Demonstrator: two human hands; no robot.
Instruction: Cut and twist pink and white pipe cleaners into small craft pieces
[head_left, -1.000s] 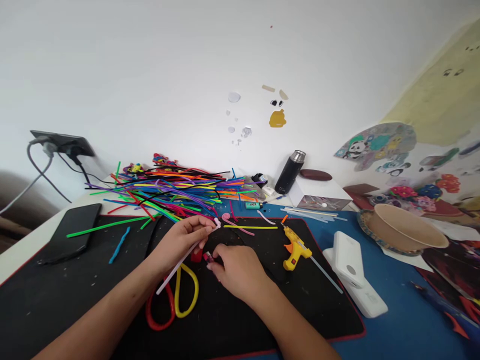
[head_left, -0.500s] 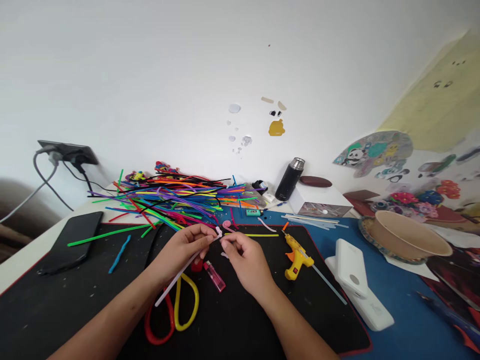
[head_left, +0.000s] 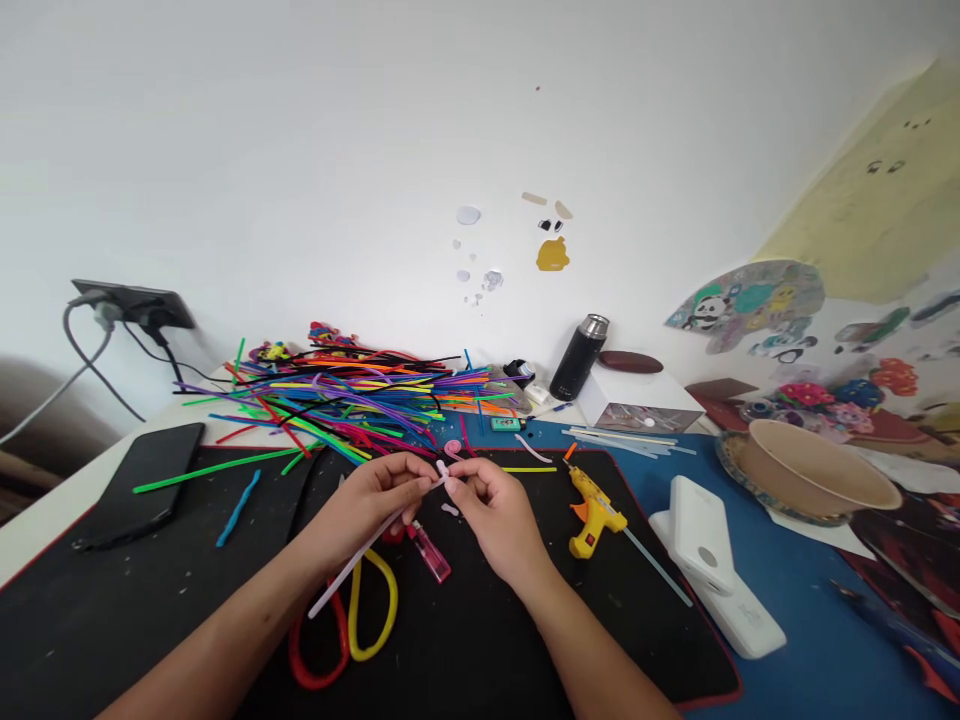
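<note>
A pale pink pipe cleaner (head_left: 347, 577) runs from under my left hand (head_left: 391, 487) to a small folded end between both hands. My left thumb and fingers pinch it near that end. My right hand (head_left: 484, 497) is closed on the folded tip from the other side. Below the hands lie a pink lighter (head_left: 430, 553) and scissors with one red and one yellow handle (head_left: 373, 607), their blades mostly hidden by my left hand. A small pale scrap (head_left: 449, 510) rests on the mat, and a pink coil (head_left: 453, 449) sits just beyond my fingertips.
Behind the hands spreads a heap of coloured pipe cleaners (head_left: 360, 390). A yellow glue gun (head_left: 600, 515) lies to the right on the black mat (head_left: 480, 650), beside white power banks (head_left: 705, 540). A phone (head_left: 150, 480) is at left; a black flask (head_left: 579, 358) stands by the wall.
My right hand has moved slightly left, closer to my left hand, and now pinches the folded end. That end has turned more upright.
</note>
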